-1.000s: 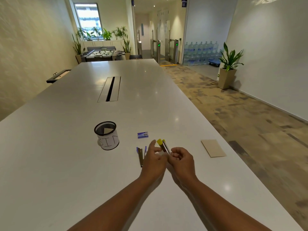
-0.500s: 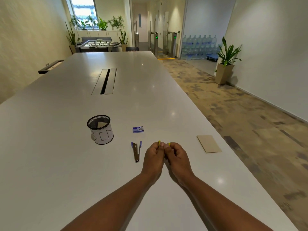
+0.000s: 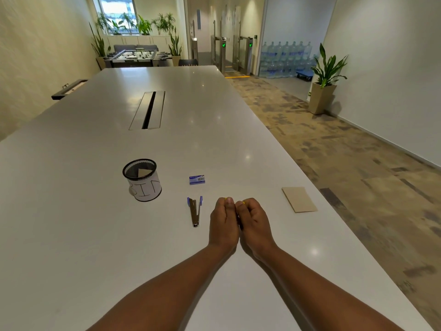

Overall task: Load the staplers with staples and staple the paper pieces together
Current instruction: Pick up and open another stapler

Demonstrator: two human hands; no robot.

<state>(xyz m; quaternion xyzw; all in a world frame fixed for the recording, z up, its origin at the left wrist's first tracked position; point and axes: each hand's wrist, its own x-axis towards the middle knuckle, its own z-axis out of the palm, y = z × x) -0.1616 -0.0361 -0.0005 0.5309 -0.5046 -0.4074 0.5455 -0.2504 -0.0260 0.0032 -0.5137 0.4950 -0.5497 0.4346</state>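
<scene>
head view is showing both hands meeting low over the white tabletop (image 3: 95,235), knuckles pressed together. left hand (image 3: 223,220) and right hand (image 3: 254,222) are both curling their fingers around a yellow stapler (image 3: 241,203); only small yellow bits are peeking out at the fingertips, so most of it is hidden and whether it is opened up cannot be told. left thumb is pointing up and away from the camera, nail showing.

purple stapler (image 3: 195,211) is lying flat on the tabletop just left of the left hand, not touching it, opened out with its metal rail pointing toward the camera and its purple ends facing away. staple box (image 3: 197,179), small and blue, is sitting beyond that stapler, apart from it. paper pieces (image 3: 299,199), brownish, are lying flat as a stack near the tabletop's right edge, to the right of the right hand and apart from it.

mesh cup (image 3: 142,179), black with a white label reading "bin", is standing upright left of the staple box, with a brownish scrap showing inside. cable slot (image 3: 148,110) is running down the middle of the tabletop farther back. potted plant (image 3: 324,84) is standing on the floor by the right wall.
</scene>
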